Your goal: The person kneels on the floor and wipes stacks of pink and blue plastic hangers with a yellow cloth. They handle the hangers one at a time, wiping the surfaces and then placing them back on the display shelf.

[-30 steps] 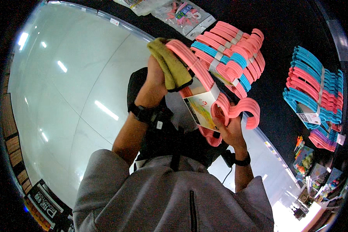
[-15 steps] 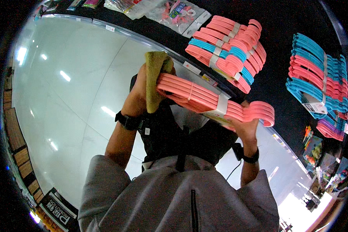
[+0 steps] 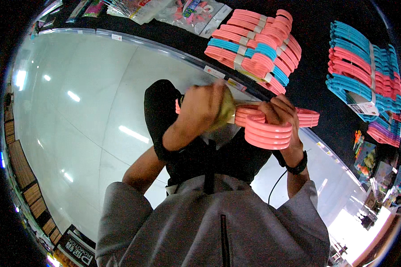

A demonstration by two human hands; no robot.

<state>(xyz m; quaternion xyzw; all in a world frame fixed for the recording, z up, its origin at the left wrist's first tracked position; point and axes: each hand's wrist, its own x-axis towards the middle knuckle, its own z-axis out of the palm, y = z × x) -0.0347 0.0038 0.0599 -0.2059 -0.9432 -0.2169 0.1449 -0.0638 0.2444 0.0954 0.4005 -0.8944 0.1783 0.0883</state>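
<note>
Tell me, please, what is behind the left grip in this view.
Pink hangers show on both sides of the left grip, with part of an olive cloth at its right edge. The stretch directly behind is covered and cannot be seen.

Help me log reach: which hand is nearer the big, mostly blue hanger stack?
Right. The right hand, on the held hangers, is left of the stack and lower in the picture, apart from it; the left hand, with the cloth, is farther left.

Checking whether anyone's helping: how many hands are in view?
2: the left hand around the olive cloth; the right hand gripping the pink hangers. No other hand shows.
</note>
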